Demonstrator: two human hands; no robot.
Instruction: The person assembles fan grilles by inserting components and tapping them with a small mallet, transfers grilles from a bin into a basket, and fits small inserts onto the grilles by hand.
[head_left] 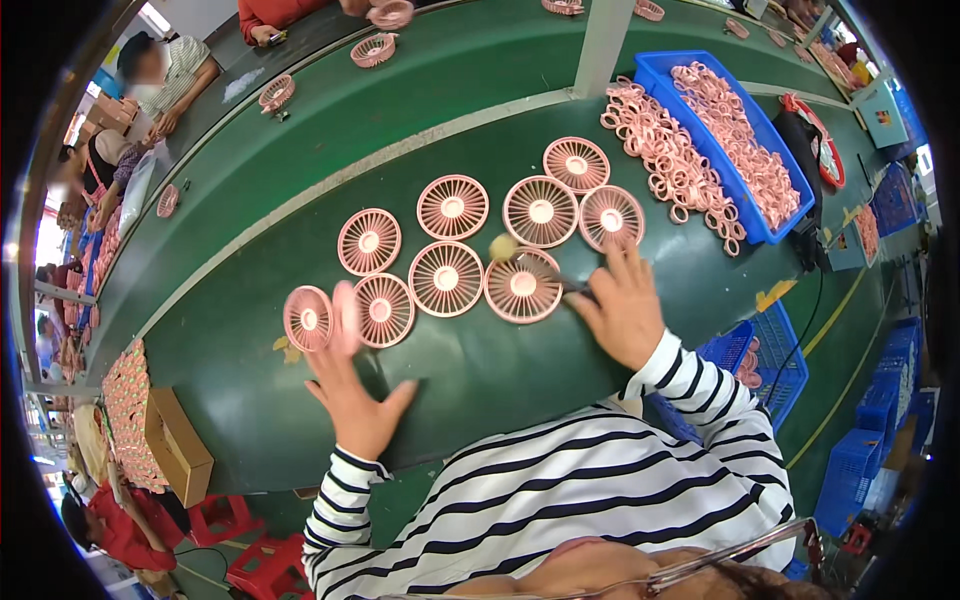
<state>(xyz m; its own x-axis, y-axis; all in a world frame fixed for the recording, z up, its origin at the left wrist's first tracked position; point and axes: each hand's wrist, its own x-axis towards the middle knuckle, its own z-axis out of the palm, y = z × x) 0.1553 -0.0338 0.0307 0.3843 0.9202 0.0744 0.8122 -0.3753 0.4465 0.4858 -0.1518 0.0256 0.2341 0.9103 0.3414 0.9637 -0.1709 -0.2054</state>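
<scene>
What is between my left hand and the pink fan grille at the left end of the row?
Nothing visible. The left hand is open with its fingertips right at the end grille, and only bare green table lies around them. The right hand holds a brush farther along.

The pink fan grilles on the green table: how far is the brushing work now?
Which of the nine pink fan grilles on the green table are done cannot be told. Right hand holds a brush at one grille's edge; left hand reaches the leftmost grille.
</scene>
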